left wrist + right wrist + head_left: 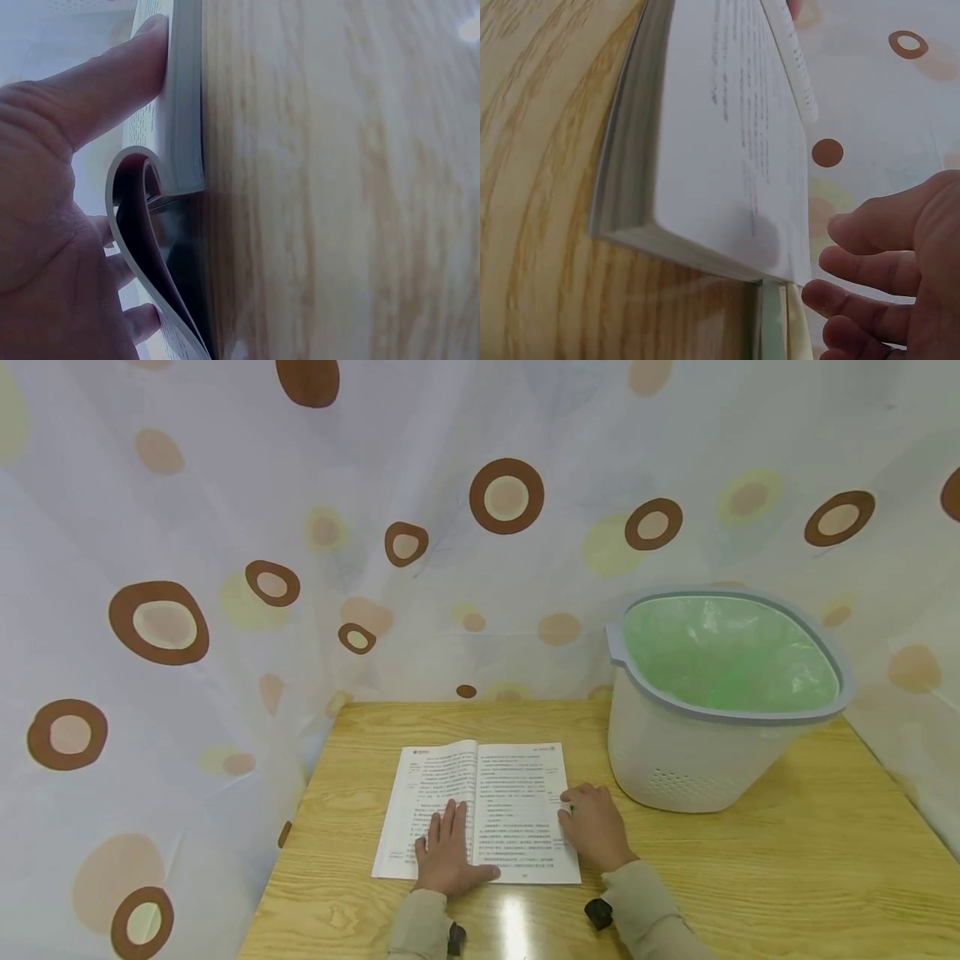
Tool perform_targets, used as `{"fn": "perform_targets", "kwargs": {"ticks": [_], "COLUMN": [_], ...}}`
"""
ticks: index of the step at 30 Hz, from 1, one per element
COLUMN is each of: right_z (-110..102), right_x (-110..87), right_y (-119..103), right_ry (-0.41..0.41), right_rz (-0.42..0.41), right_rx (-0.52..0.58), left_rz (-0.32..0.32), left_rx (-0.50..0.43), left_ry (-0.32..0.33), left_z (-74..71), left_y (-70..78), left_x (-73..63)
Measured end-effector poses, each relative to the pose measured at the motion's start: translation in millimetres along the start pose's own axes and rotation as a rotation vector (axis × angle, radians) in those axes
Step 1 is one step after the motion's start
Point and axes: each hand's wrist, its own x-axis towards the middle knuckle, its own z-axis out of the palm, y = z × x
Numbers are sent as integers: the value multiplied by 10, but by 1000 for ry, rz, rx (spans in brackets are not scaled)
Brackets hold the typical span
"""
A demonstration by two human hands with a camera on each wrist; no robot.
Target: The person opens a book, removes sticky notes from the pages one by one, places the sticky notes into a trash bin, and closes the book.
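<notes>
An open book (517, 806) with printed pages lies on the wooden table. My left hand (444, 860) rests spread on the left page, its thumb reaching across the spine onto the lower part of the right page. In the left wrist view that thumb (120, 82) lies on the thick page block (184, 97), and the thinner side of the book (124, 217) curls up beside the spine. My right hand (595, 825) is at the right page's outer edge. In the right wrist view its fingers (874, 270) are loosely bent, with nothing between them and the thumb.
A white basket (682, 760) with a grey rim and a green liner stands on the table (795, 868), right of the book and beyond my right hand. A spotted curtain (435, 443) hangs behind the table and along both sides.
</notes>
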Motion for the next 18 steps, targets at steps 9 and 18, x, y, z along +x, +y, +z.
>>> {"fn": "perform_targets", "kwargs": {"ticks": [9, 18], "right_z": [111, 144], "right_x": [84, 148], "right_y": [55, 60], "right_ry": [-34, -62], "right_rz": [45, 90], "right_rx": [-81, -112], "left_rz": [-3, -1], "left_rx": [-8, 3], "left_ry": [-5, 2], "left_z": [18, 28], "left_y": [-16, -39], "left_x": [20, 32]}}
